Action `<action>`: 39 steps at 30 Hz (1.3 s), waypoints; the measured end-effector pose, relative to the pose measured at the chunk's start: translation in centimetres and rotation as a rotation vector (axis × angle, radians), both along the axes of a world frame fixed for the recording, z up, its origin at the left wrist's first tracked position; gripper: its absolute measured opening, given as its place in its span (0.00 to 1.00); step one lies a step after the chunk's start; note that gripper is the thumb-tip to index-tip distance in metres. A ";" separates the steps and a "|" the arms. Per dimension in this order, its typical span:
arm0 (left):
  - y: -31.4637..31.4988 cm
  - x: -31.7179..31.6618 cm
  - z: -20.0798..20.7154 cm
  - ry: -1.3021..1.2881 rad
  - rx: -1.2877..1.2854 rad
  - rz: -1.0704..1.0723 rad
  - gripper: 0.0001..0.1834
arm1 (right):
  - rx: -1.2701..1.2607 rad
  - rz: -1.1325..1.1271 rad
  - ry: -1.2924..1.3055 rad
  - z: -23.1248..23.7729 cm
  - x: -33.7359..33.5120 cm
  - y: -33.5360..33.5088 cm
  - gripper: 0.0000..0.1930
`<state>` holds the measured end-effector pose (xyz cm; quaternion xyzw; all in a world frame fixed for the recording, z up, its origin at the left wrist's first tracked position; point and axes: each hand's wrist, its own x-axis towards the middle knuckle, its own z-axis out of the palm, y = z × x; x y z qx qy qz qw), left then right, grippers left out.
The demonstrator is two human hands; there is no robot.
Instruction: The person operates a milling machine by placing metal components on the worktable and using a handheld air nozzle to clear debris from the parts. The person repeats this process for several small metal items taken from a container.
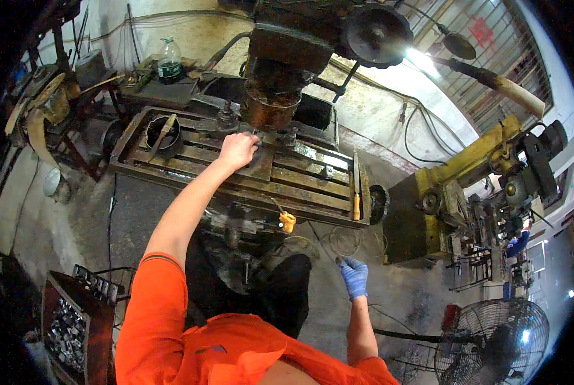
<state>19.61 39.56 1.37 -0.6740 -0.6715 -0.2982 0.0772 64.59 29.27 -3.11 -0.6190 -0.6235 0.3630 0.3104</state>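
Observation:
My bare left hand [239,151] reaches over the slotted machine table [300,188], just below the dark spindle head [271,109]. Its fingers are bent together; what they hold, if anything, is hidden. My right hand [354,277], in a blue glove, is off the table's front at the right, with its fingers closed. A thin dark line runs up from its fingertips, and I cannot tell whether it is a held rod or a cable behind. Between my hands, a yellow-handled tool [287,222] with a thin metal stem is at the table's front edge.
On the table's left is a black pot [163,136] with a brush across it. A long tool with a wooden handle [356,199] lies along the right end. A fan [492,343] stands at lower right, a crate of metal pieces [69,330] at lower left.

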 end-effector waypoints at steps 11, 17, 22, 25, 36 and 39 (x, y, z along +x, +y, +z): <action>0.7 1.2 1.1 -0.200 -0.187 0.301 0.17 | 0.715 0.134 0.025 20.3 -0.2 6.0 0.11; -0.5 -0.4 1.6 -0.336 -0.205 0.288 0.22 | 1.200 0.680 0.727 42.5 -7.3 9.3 0.18; 1.1 1.4 1.9 -0.369 -0.176 0.280 0.20 | 1.450 0.281 0.117 45.0 -7.9 7.1 0.15; 0.4 -0.2 1.3 -0.352 -0.165 0.346 0.19 | 1.412 0.271 0.288 39.4 -8.1 7.0 0.14; 1.2 0.1 1.3 -0.331 -0.187 0.352 0.18 | 1.010 0.352 0.836 31.3 -7.3 5.4 0.15; 1.1 0.4 1.5 -0.351 -0.168 0.338 0.18 | 1.076 0.440 0.801 30.9 -8.0 5.2 0.15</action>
